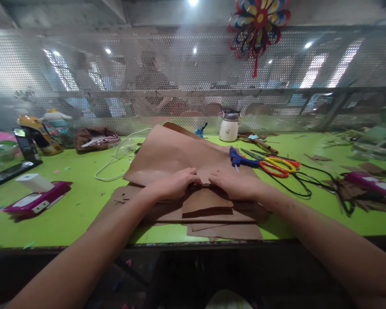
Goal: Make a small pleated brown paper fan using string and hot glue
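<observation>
Left hand (182,182) and right hand (228,182) are clamped on a brown paper piece (207,204) at frame centre — a glue gun (236,158) is seen farther right.

a small brown paper piece (207,204) lies over larger brown sheets (167,213).

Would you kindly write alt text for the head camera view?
A person's left hand and right hand touch a small brown paper piece among larger brown sheets on a green table. A blue glue gun and scissors lie to the right.
</observation>
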{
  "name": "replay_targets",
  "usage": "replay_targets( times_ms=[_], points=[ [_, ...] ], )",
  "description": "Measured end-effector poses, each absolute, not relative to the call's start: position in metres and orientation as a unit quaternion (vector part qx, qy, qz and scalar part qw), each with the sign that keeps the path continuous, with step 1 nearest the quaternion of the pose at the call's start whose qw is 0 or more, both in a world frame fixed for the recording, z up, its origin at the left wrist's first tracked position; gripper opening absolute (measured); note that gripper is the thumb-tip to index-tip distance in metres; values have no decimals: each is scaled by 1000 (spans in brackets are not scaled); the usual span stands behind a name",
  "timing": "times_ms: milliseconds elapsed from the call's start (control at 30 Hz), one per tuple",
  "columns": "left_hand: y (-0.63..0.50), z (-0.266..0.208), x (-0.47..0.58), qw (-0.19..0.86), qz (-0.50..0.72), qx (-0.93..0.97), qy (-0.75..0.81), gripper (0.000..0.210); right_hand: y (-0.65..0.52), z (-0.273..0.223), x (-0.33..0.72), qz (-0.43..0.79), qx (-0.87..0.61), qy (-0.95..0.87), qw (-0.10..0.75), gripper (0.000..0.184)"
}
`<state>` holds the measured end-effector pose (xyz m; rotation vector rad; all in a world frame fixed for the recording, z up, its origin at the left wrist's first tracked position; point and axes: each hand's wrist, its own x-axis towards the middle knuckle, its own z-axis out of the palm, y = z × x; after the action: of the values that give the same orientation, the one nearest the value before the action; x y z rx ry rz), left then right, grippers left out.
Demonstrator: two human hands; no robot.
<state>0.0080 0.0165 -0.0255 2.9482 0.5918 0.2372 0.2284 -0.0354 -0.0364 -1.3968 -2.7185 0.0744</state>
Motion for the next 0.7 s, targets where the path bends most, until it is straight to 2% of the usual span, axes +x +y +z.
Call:
replay_targets(
  times_ms=[167, 700],
  points=[
    [13, -26, 10, 30, 82, 978, 192, 24, -35, -36, 226, -10, -457, -889, 19, 19],
    [8, -30, 19, -50, 103, 963, 245, 20, -37, -33, 217, -91, -452, -887, 25, 21]
  ],
)
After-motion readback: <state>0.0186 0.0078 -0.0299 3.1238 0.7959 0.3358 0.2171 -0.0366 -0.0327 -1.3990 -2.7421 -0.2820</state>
